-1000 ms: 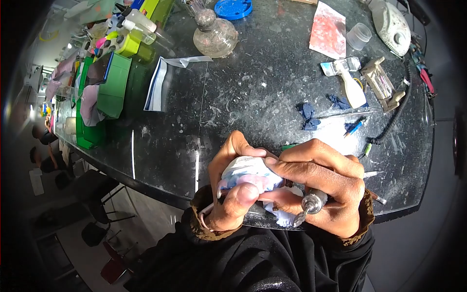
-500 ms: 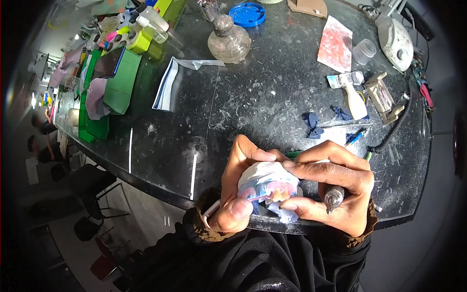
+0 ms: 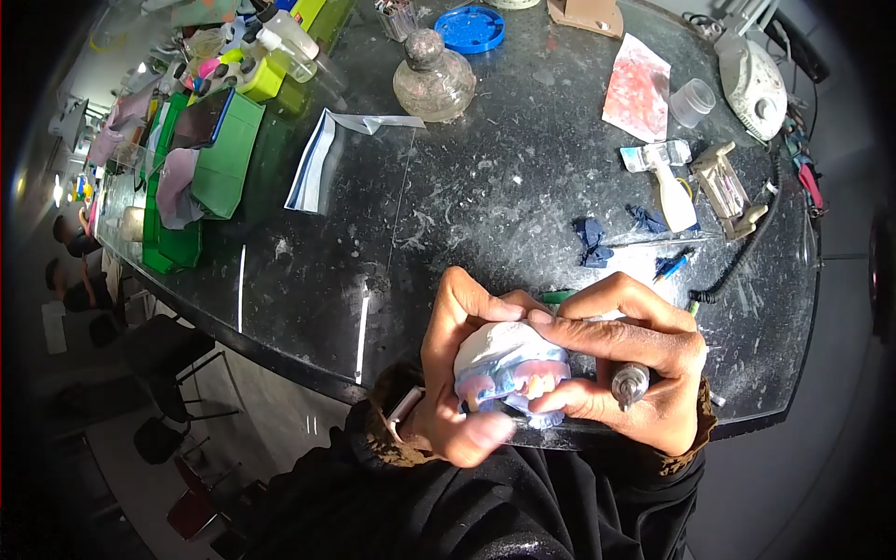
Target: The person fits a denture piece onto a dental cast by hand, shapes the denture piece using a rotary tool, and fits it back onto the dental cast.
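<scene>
A white plaster dental cast (image 3: 499, 343) is held between my two hands close to the bench's front edge. On its near side sits a pink partial denture (image 3: 537, 373) with yellowish teeth, and blue material shows around it. My left hand (image 3: 448, 355) wraps the cast's left side, its fingers behind and its slightly blurred thumb in front, below the denture. My right hand (image 3: 644, 359) grips the cast's right side, index finger on top and thumb at the teeth. A metal-tipped handpiece (image 3: 630, 385) rests in the crook of the right hand, most of its body hidden.
Scraps of dark blue wax (image 3: 592, 243), a blue pen-like tool (image 3: 672, 265) and a white-handled brush (image 3: 674, 198) lie beyond my right hand. Farther back are a glass burner (image 3: 434, 79), a blue lid (image 3: 469, 30) and a white control unit (image 3: 754, 89). Green bins (image 3: 224, 163) stand left.
My left thumb has swung from the cast's left side toward the right, below the denture. The cast has turned slightly, showing more of the denture. The handpiece stays in my right hand.
</scene>
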`<state>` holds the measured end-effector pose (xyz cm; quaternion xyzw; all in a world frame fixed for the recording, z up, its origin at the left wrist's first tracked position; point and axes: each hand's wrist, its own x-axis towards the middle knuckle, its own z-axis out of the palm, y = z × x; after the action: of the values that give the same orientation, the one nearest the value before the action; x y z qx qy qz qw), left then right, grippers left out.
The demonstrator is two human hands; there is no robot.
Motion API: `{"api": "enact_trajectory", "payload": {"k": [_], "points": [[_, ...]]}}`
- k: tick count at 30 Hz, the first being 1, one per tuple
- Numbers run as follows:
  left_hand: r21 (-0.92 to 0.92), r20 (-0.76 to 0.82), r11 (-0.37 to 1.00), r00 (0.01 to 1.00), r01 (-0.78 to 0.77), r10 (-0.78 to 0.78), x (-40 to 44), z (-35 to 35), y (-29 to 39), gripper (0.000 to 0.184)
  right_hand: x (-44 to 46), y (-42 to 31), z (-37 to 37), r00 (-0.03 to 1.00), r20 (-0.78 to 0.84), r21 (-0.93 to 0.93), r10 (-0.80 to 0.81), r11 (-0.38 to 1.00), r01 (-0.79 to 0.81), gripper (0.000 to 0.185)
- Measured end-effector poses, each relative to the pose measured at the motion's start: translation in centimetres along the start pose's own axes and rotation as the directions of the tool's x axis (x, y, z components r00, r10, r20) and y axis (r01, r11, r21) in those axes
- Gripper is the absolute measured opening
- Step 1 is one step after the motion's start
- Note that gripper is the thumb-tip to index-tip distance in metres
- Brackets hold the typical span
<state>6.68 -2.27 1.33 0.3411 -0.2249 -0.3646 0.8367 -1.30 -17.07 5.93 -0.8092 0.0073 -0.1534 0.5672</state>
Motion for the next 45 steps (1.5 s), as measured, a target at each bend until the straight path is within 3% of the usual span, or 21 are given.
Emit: {"api": "enact_trajectory", "payload": {"k": [3, 6, 7, 14, 23, 26, 27, 28, 30, 36, 45], "points": [[0.183, 0.001, 0.981, 0.998, -0.067, 0.068, 0.2, 0.0, -0.2, 0.048, 0.0, 0.1, 0.4, 0.998, -0.028, -0.026, -0.054, 0.998, 0.053, 0.043], [0.032, -0.131, 0.995, 0.987, 0.095, -0.090, -0.2, 0.3, 0.3, 0.048, 0.0, 0.1, 0.6, 1.000, -0.026, -0.003, -0.007, 1.000, 0.007, 0.044], [0.014, -0.185, 0.998, 0.981, 0.066, -0.062, -0.1, 0.6, 0.3, 0.049, 0.1, 0.0, 0.5, 1.000, -0.012, -0.002, -0.018, 1.000, 0.018, 0.043], [0.068, -0.064, 0.997, 0.998, -0.020, 0.024, 0.0, -0.3, -0.1, 0.045, -0.3, 0.2, 1.0, 0.998, -0.047, 0.026, 0.034, 0.999, -0.033, 0.050], [0.074, -0.140, 0.997, 0.990, 0.013, -0.003, -0.1, 0.4, 0.0, 0.044, -0.2, 0.2, 0.8, 0.999, -0.041, 0.006, -0.029, 1.000, 0.029, 0.044], [0.088, -0.100, 0.996, 0.995, 0.017, -0.009, 0.2, 0.2, 0.1, 0.046, 0.0, 0.5, 0.3, 0.997, -0.017, 0.007, -0.070, 0.998, 0.070, 0.039], [-0.007, -0.009, 1.000, 1.000, 0.018, -0.018, 0.2, -0.3, 0.1, 0.052, 0.0, 0.3, 0.2, 0.998, -0.006, 0.005, -0.059, 0.998, 0.059, 0.039], [0.021, 0.084, 0.998, 0.995, -0.061, 0.059, 0.6, -0.8, -0.2, 0.056, 0.0, 0.1, 0.0, 0.999, 0.005, 0.002, -0.046, 0.999, 0.046, 0.040], [-0.078, 0.085, 0.996, 0.995, -0.049, 0.055, 0.6, -0.4, -0.2, 0.058, 0.0, -0.1, -0.4, 1.000, 0.022, 0.018, -0.021, 1.000, 0.021, 0.041], [-0.030, 0.113, 0.999, 0.993, 0.019, -0.016, 0.2, -0.3, 0.6, 0.058, 0.1, -0.4, -0.6, 0.999, 0.030, 0.041, -0.014, 0.999, 0.013, 0.041], [-0.054, 0.134, 0.998, 0.991, -0.019, 0.026, -0.1, -0.2, 0.3, 0.052, 0.1, -0.5, -0.7, 0.999, 0.045, 0.026, -0.002, 1.000, 0.001, 0.047]]}}
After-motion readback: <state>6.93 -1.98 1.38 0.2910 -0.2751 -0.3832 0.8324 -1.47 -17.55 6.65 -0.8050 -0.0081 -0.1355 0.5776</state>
